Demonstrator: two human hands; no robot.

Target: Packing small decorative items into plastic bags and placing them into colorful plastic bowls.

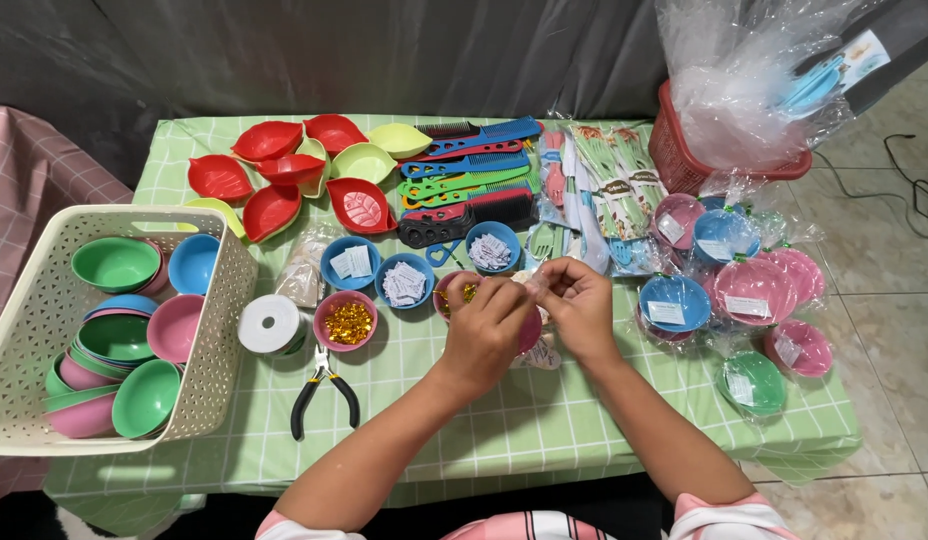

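Note:
My left hand (486, 325) and my right hand (577, 305) meet over the middle of the green checked table (544, 420), fingertips pinched together on something small that I cannot make out. Under them sits a pink bowl (530, 330) wrapped in clear plastic, and a small pink bowl holding gold pieces (456, 293) shows just left of my left fingers. Another pink bowl of gold pieces (346, 320) stands further left. Three blue bowls (405, 281) with small white packets stand just beyond my hands.
A cream basket (224, 330) of green, pink and blue bowls sits at left. White ribbon roll (269, 324) and black pliers (322, 390) lie near it. Red and yellow leaf dishes (284, 170), combs (474, 170), wrapped bowls (754, 290) and a red basket (684, 160) fill the rest.

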